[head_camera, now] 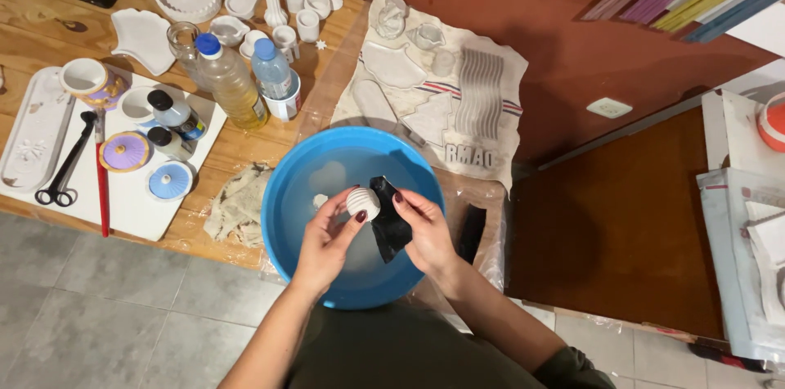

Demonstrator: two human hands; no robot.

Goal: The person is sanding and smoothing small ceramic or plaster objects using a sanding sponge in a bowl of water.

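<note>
Left hand (327, 235) grips small white ribbed piece (362, 202) in fingertips, above water in blue basin (286, 201). Right hand (425, 232) closed on black sanding sheet (389, 224), touching piece. Basin on wooden table (49, 21); bottles (233, 82), white castings behind

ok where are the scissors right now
The black scissors lie at the far left of the head view, on the wooden table, between the long white tray and the red-handled tool.

Bottles (237, 78) behind basin (286, 193), left
</note>
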